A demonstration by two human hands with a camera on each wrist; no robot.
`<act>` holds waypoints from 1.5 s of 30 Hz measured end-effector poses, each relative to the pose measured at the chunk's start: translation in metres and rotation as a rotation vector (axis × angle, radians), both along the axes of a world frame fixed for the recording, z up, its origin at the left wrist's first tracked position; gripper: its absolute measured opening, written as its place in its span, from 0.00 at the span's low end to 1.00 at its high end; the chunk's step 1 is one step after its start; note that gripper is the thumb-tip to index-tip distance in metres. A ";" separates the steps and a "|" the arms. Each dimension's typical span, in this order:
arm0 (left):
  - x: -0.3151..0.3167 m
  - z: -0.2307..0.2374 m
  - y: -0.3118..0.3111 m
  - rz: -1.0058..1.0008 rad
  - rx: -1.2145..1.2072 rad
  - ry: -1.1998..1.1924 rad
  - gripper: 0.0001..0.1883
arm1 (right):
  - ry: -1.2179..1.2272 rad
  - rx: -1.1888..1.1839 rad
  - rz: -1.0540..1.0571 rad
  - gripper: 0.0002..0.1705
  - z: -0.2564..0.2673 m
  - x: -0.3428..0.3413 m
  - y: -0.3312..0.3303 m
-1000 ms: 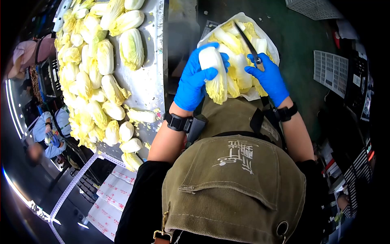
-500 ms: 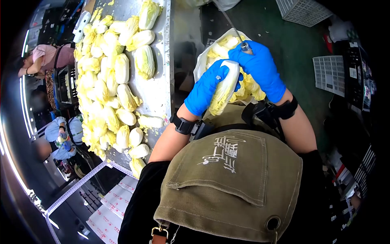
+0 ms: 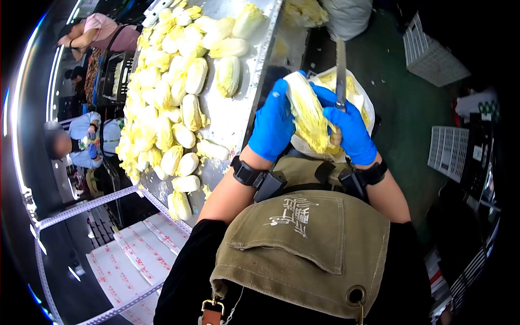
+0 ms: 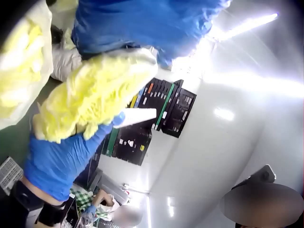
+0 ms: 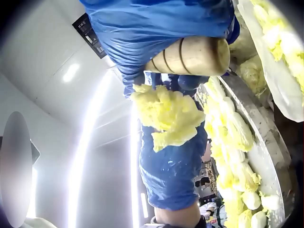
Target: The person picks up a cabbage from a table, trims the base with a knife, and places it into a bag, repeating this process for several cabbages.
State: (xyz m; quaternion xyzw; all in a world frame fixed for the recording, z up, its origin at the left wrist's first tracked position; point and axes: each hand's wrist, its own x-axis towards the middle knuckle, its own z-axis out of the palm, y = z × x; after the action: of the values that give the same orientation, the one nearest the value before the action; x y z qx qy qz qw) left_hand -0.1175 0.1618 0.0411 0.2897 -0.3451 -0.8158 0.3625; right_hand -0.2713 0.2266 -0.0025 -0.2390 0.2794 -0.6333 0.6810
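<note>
In the head view the blue-gloved left hand [image 3: 272, 125] grips a pale yellow cabbage [image 3: 306, 111] from its left side. The right hand [image 3: 352, 134], gloved too, holds a knife [image 3: 340, 76] by its wooden handle, blade pointing up and away from the body. Its fingers lie close against the cabbage's right side. The right wrist view shows the handle [image 5: 192, 56] in the right fist [image 5: 161, 28], with the cabbage's leafy end [image 5: 168, 116] beside it. In the left wrist view the cabbage [image 4: 95, 92] lies between both hands. Behind the hands is a white bag [image 3: 365, 100] of cabbage pieces.
Many cabbages [image 3: 187, 76] lie on the metal table [image 3: 254, 81] at the left. White crates [image 3: 433, 59] and another white bag [image 3: 346, 16] stand on the floor beyond. White boxes [image 3: 130, 254] are at lower left. Two people are at the far left.
The view has shifted, with the table now further right in it. The right hand has dropped lower beside the cabbage, and the knife blade has swung from leaning left to nearly straight up.
</note>
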 end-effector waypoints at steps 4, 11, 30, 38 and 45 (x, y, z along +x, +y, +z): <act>0.013 0.012 -0.005 -0.069 -0.052 -0.067 0.34 | 0.018 -0.010 0.051 0.28 0.008 0.009 -0.008; 0.036 0.019 -0.043 0.051 -0.124 0.146 0.28 | 0.217 0.122 -0.169 0.17 0.023 0.027 -0.035; 0.156 0.035 -0.176 0.168 -0.478 0.070 0.34 | 0.418 0.561 -0.284 0.14 -0.020 0.029 -0.080; 0.185 0.021 -0.237 0.247 -0.373 0.144 0.33 | 0.411 0.714 -0.324 0.16 -0.029 0.036 -0.102; 0.251 -0.050 -0.406 0.398 0.429 0.385 0.17 | 0.402 0.727 -0.292 0.17 -0.044 0.034 -0.109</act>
State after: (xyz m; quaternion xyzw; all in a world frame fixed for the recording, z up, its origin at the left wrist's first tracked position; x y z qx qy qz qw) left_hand 0.1334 -0.2440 -0.0093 0.2616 -0.0276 -0.8227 0.5039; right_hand -0.2374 0.1173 -0.0462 -0.0602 0.6418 -0.5243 0.5564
